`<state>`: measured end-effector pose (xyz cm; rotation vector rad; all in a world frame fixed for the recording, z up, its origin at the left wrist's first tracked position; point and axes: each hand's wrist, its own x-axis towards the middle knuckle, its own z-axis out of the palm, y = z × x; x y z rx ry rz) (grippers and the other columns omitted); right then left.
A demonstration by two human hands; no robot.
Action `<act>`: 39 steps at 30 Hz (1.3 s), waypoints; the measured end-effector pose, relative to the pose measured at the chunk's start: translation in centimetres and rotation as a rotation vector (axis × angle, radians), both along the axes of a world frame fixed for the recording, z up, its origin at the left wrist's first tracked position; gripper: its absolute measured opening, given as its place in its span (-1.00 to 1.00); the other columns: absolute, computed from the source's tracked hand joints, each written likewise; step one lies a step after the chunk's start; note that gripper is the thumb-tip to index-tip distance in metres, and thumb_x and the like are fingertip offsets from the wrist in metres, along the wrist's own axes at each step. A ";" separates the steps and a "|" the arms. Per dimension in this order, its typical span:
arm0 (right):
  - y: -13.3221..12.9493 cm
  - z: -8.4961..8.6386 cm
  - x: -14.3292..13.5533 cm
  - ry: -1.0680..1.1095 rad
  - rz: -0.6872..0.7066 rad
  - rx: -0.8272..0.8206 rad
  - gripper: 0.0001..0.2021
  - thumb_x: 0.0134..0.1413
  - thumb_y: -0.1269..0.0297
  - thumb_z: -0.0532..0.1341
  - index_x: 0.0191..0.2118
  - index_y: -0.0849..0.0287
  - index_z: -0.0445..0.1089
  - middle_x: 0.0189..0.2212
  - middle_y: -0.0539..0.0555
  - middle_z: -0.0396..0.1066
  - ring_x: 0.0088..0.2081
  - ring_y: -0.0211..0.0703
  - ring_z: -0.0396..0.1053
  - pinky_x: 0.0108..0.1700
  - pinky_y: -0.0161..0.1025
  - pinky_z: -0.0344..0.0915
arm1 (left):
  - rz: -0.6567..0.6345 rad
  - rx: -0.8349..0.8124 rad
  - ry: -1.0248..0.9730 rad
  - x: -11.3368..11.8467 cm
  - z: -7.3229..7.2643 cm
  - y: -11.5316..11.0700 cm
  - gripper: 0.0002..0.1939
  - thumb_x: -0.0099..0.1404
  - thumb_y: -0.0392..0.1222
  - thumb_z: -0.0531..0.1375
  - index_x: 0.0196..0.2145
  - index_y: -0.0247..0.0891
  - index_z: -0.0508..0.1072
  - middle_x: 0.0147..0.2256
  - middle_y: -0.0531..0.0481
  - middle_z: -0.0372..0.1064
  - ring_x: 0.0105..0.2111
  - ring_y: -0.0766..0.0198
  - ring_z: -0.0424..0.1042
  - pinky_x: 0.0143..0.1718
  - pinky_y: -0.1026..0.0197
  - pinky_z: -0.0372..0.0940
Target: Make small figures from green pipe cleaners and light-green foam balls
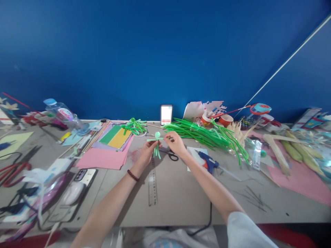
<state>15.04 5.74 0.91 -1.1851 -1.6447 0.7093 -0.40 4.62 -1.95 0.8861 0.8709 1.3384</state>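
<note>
Above the middle of the table, a small light green craft piece (156, 151) has a round top and several strips hanging below. My left hand (149, 148) is closed around its middle, with the fingers partly hiding it. To the right, my right hand (174, 142) is pinched, and a thin strip (162, 138) runs from the piece to its fingertips. Black-handled scissors (172, 156) lie just under my right hand. A clear ruler (152, 186) lies on the table below my left hand.
Green pipe cleaners (207, 132) are heaped at the back right, near a blue glue gun (209, 161). Pink paper (103, 158) lies left. A phone (166, 114) leans on the blue wall. A bottle (62, 112) stands back left; corn cobs (302, 151) lie far right.
</note>
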 end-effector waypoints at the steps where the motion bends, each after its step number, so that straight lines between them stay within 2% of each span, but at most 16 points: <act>1: -0.1 -0.1 -0.2 0.006 -0.009 0.010 -0.89 -0.02 0.26 0.17 -0.44 0.16 0.38 -0.24 0.12 0.35 -0.23 -0.15 0.34 -0.35 -0.30 0.28 | -0.002 0.007 0.006 0.0 0.0 0.0 -0.80 -0.02 -0.11 0.34 -0.43 -0.23 0.50 -0.47 0.02 0.45 -0.48 0.28 0.41 -0.32 0.23 0.28; 5: -0.4 -0.8 -0.9 0.025 -0.080 0.021 -0.91 -0.03 0.29 0.20 -0.45 0.17 0.40 -0.12 0.19 0.27 -0.06 -0.06 0.29 -0.32 -0.26 0.31 | -0.020 0.038 0.027 0.0 -0.3 0.0 -0.83 0.01 -0.11 0.33 -0.42 -0.19 0.51 -0.45 0.00 0.47 -0.44 0.25 0.43 -0.28 0.21 0.28; 12: -1.1 -2.1 -1.7 -0.024 -0.194 0.045 -0.90 -0.03 0.27 0.23 -0.46 0.17 0.41 -0.04 0.20 0.20 -0.07 -0.01 0.26 -0.20 -0.12 0.31 | -0.007 0.029 0.035 0.0 -1.0 0.3 -0.84 0.04 -0.11 0.30 -0.38 -0.16 0.49 -0.44 0.02 0.46 -0.45 0.26 0.44 -0.30 0.23 0.28; 17: -1.7 -2.2 -2.2 -0.035 -0.245 0.057 -0.88 0.00 0.27 0.21 -0.47 0.16 0.42 -0.18 0.17 0.21 -0.10 0.01 0.25 -0.08 -0.04 0.25 | -0.003 -0.007 -0.044 0.1 -0.9 0.3 -0.91 0.06 -0.19 0.28 -0.41 -0.16 0.48 -0.43 0.03 0.44 -0.47 0.29 0.42 -0.34 0.24 0.27; 22: -1.9 -2.3 -2.4 -0.039 -0.257 0.061 -0.88 0.02 0.25 0.21 -0.45 0.14 0.43 -0.21 0.14 0.21 -0.11 -0.02 0.25 -0.05 -0.07 0.23 | 0.016 -0.018 -0.094 0.1 -0.9 0.1 -0.90 0.11 -0.14 0.28 -0.44 -0.19 0.47 -0.48 0.03 0.41 -0.50 0.31 0.38 -0.39 0.24 0.25; 28: -2.0 -2.1 -2.2 -0.038 -0.211 0.042 -0.87 0.02 0.23 0.21 -0.42 0.13 0.47 -0.26 0.12 0.31 -0.22 -0.09 0.31 -0.16 -0.17 0.28 | 0.047 -0.056 -0.092 0.2 -0.3 0.0 -0.89 0.10 -0.14 0.29 -0.46 -0.19 0.44 -0.51 0.05 0.37 -0.52 0.33 0.37 -0.39 0.25 0.24; 32: -2.0 -2.6 -2.3 -0.023 -0.117 -0.018 -0.83 0.07 0.20 0.17 -0.31 0.08 0.49 -0.29 0.06 0.45 -0.36 -0.16 0.36 -0.24 -0.22 0.31 | 0.079 -0.053 -0.088 0.1 0.0 -0.1 -0.91 0.11 -0.15 0.28 -0.45 -0.16 0.43 -0.49 0.07 0.38 -0.51 0.34 0.38 -0.38 0.25 0.25; 35: -1.8 -3.2 -2.4 -0.002 -0.068 -0.085 -0.81 0.08 0.20 0.15 -0.25 0.05 0.50 -0.32 0.02 0.52 -0.37 -0.15 0.41 -0.23 -0.21 0.33 | 0.086 -0.046 -0.051 0.0 0.0 0.0 -0.89 0.11 -0.12 0.26 -0.47 -0.16 0.42 -0.49 0.07 0.37 -0.50 0.33 0.38 -0.38 0.25 0.25; 39: -1.5 -3.6 -2.6 0.120 -0.028 -0.153 -0.80 0.03 0.19 0.16 -0.30 0.08 0.50 -0.34 0.03 0.53 -0.38 -0.13 0.44 -0.30 -0.22 0.37 | 0.095 -0.051 -0.046 -0.1 0.0 0.1 -0.84 0.07 -0.09 0.28 -0.51 -0.16 0.38 -0.52 0.07 0.36 -0.50 0.29 0.37 -0.39 0.23 0.26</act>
